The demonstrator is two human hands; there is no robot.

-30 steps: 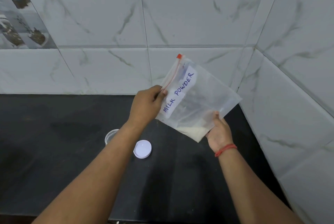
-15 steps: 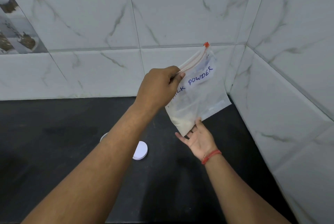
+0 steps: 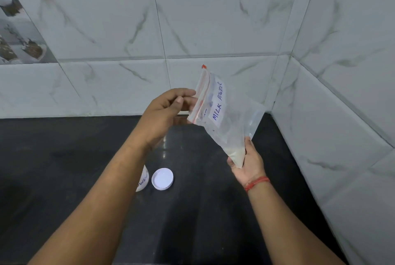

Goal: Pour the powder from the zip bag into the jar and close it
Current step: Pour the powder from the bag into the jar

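While right hand [image 3: 248, 162] fingers grip the zip bag [image 3: 226, 123] bottom, left hand [image 3: 164, 110] pinches its top.

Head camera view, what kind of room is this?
Probably a home kitchen corner: a dark stone counter meets marble-look wall tiles, and both hands hold a zip bag labelled milk powder above a jar and its white lid.

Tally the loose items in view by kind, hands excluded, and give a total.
Zip bag: 1
Jar: 1, mostly hidden behind the left forearm
Jar lid: 1, lying on the black counter
Total: 3
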